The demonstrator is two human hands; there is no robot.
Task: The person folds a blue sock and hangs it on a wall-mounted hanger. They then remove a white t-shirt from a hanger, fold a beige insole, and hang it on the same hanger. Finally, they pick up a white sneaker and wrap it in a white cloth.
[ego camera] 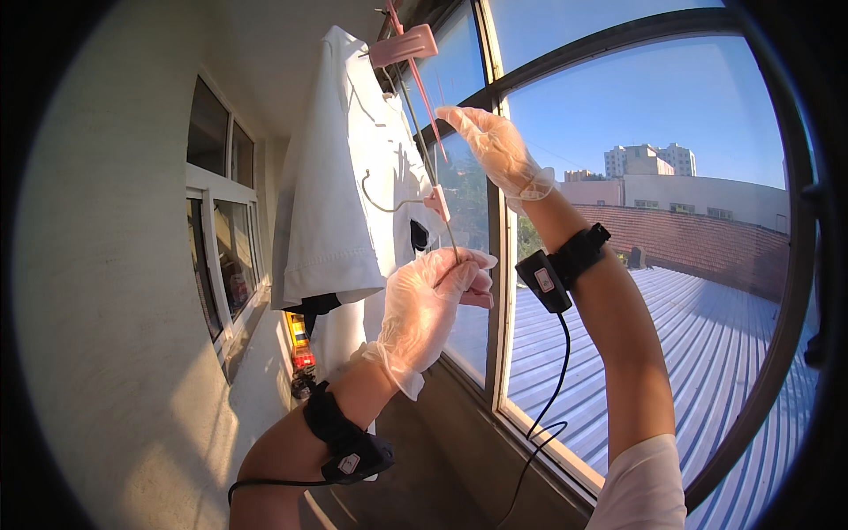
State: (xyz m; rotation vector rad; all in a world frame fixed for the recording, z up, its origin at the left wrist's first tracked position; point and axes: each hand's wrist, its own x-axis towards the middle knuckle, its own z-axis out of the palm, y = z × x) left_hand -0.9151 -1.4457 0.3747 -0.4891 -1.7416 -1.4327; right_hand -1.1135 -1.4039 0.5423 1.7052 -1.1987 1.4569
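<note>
My left hand (430, 291), in a thin clear glove, grips the end of a metal wire clip hanger (450, 232). One pink clip (437, 202) sits on the wire above my fingers, beside a curved metal hook (381, 204). Part of another pink piece (477, 299) shows below my fingers. My right hand (497, 149), also gloved, is raised higher by the window frame. Its fingers lie close together near a thin pink strip (429, 109); whether it holds anything is unclear. A white garment (338, 172) hangs to the left, with a large pink clip (404, 46) by its top.
Window panes in a dark frame (493, 265) stand close on the right. A plastered wall (119, 265) with a white-framed window (225, 245) runs along the left. Black cables (563, 358) trail from the wrist devices (546, 281). Red and yellow items (301, 344) stand behind the garment.
</note>
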